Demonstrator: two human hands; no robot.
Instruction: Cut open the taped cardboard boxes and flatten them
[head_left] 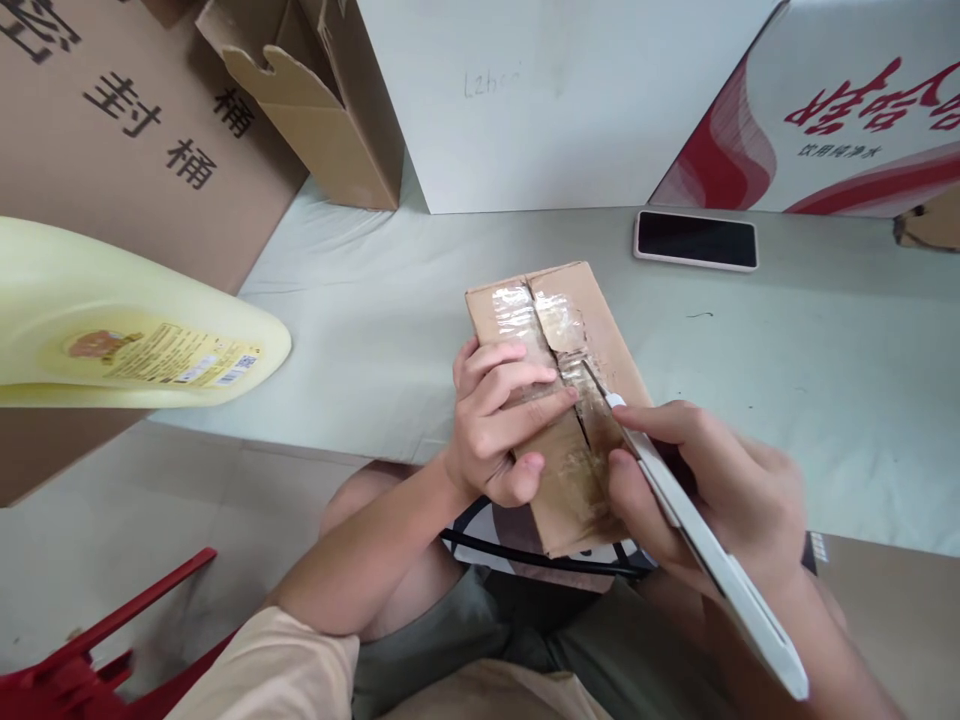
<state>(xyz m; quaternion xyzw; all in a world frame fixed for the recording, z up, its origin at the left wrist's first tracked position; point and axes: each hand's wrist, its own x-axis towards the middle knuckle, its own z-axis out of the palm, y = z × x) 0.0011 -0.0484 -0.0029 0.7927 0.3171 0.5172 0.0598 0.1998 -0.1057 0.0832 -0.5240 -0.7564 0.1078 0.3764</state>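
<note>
A small brown cardboard box (611,340) is tilted at the table's near edge, its upper face crossed by a seam with clear, crinkled packing tape (516,312). My left hand (499,420) steadies it, fingers laid across the taped face and thumb near the lower left side. In my right hand (712,490) is a white utility knife (720,565), gripped between thumb and fingers. Its thin blade points up and left and meets the tape just right of the seam, close to my left fingertips. The tape looks torn and wrinkled there.
On the pale green table cloth (360,370), a phone (697,240) lies at the back right. A yellow bottle (172,330) juts in from the left. Large cartons stand behind, including a white box (540,120) and an open brown carton (330,130). Red plastic furniture (112,640) is lower left.
</note>
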